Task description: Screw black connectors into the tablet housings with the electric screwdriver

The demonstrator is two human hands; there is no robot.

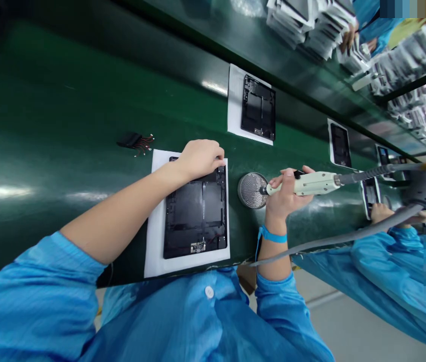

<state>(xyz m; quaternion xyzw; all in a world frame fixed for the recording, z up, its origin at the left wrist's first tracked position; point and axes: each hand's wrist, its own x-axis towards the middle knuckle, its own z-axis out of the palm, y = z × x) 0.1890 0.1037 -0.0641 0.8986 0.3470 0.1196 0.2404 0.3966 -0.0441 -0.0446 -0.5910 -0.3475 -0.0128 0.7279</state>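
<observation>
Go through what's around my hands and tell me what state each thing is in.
Near casing: open, flat on white sheet.
Far casing: open, flat.
Left hand: fingers curled, at near casing's upper edge.
Right hand: closed around screwdriver.
Screwdriver: held, tip at round dish; contact unclear.
Round dish: uncovered, perforated surface showing.
Wire bundle: lying loose, wire ends splayed.
Wrist strap: around right wrist.

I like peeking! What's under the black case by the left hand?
A white sheet on the green table sticks out around the black case. What's directly beneath the case is covered.
</observation>
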